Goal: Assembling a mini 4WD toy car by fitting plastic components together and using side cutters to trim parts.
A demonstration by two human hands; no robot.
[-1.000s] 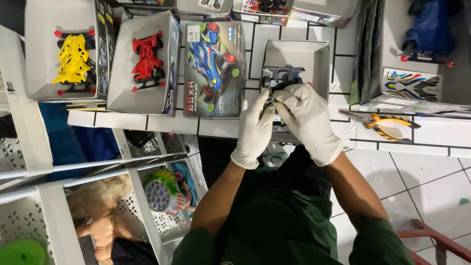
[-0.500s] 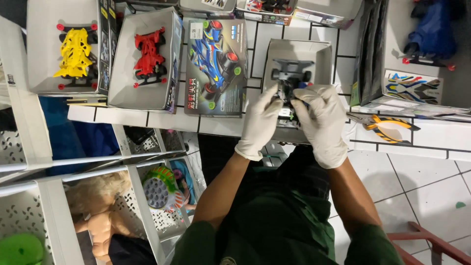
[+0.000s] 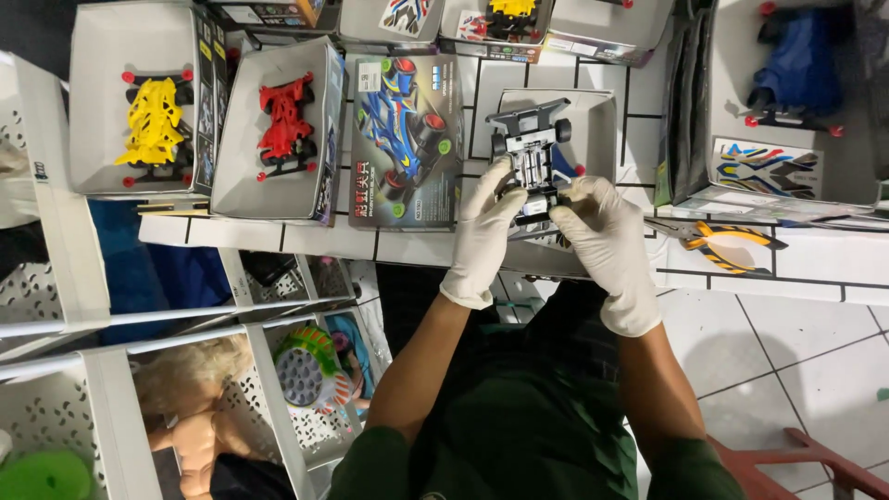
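- Both your hands wear white gloves and meet over the tiled counter (image 3: 593, 255) in front of you.
- Your left hand (image 3: 483, 233) grips the left side of a small black and grey toy car chassis (image 3: 532, 159), fingers curled against it.
- Your right hand (image 3: 604, 239) pinches the near end of the same chassis, fingertips pressed together on it.
- The chassis is held above an open grey box tray (image 3: 597, 125).
- Just left of it lies a flat box showing a blue racing car (image 3: 406, 141).
- Further left, open boxes hold a red car body (image 3: 283, 125) and a yellow car body (image 3: 153, 122).
- Yellow-handled pliers (image 3: 727, 245) lie on the counter to your right.
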